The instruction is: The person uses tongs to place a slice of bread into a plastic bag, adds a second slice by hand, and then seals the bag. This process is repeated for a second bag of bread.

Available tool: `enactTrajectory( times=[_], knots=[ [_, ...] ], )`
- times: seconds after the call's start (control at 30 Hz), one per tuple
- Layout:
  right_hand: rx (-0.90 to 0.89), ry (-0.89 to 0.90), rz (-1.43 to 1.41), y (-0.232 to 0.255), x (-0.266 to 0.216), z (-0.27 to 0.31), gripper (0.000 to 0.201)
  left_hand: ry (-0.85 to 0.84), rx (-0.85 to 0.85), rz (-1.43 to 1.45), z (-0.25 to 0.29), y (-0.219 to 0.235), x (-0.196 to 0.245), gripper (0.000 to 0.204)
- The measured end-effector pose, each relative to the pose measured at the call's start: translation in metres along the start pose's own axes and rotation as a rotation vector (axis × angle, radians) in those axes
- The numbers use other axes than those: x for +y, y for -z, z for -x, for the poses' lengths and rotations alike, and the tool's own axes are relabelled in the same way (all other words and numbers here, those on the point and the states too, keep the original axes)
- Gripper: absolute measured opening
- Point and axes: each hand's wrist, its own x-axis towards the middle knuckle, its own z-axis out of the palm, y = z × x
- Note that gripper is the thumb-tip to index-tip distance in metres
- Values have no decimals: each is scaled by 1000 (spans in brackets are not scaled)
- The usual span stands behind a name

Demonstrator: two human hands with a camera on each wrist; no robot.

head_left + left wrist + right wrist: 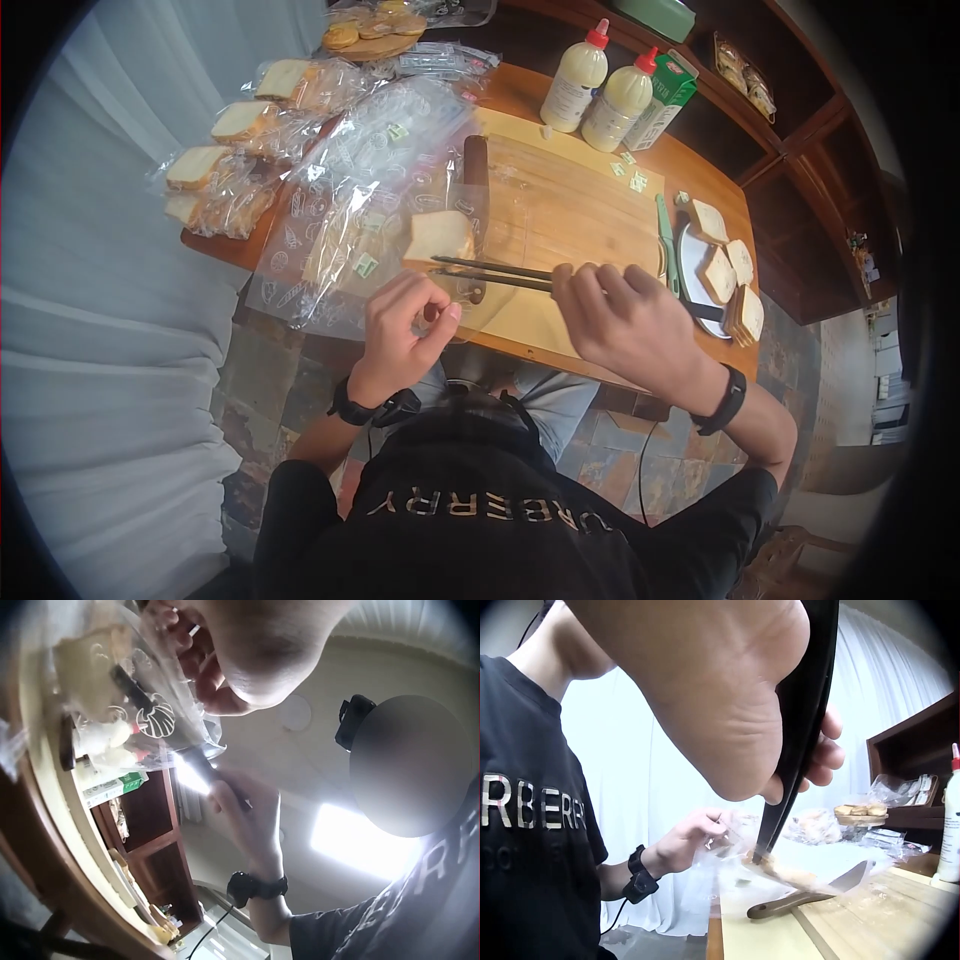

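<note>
My right hand [625, 325] grips black tongs [500, 273], whose tips reach the bread slice [440, 235] left of the cutting board. Clear printed plastic, a bag [161, 712] in the left wrist view, surrounds the slice and the tong tips. My left hand [405, 325] pinches the bag's near edge between thumb and fingers, as the right wrist view shows beside the tongs [799, 742]. Below the bag in that view lies a brown-handled tool with a grey blade [855, 877].
The wooden cutting board [580, 200] lies mid-table, with a green knife [668, 245] at its right edge. A white plate [690, 250] holds bread slices. Two red-capped bottles [577, 85] and a green-white carton [665, 100] stand behind. Bagged bread [245, 120] sits at left.
</note>
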Motion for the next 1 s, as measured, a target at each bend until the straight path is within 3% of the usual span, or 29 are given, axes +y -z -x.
enactTrajectory(
  times=[0.2, 0.53, 0.73, 0.9, 1.0],
  knots=[
    [83, 3, -72, -18, -18, -25, 20, -27, 5, 18, 2, -4, -4, 18],
    [214, 35, -193, -52, -27, -38, 27, -123, 25, 33, 4, 11, -14, 18],
    [166, -51, -377, -57, -32, -41, 31, -106, 56, 41, 10, 17, -21, 19],
    [53, -115, -567, -47, -8, -26, 29, -55, 109, 76, 17, 24, -25, 19],
    [-19, -128, -526, -49, -5, -22, 26, -60, 111, 76, 18, 26, -23, 18]
  ],
)
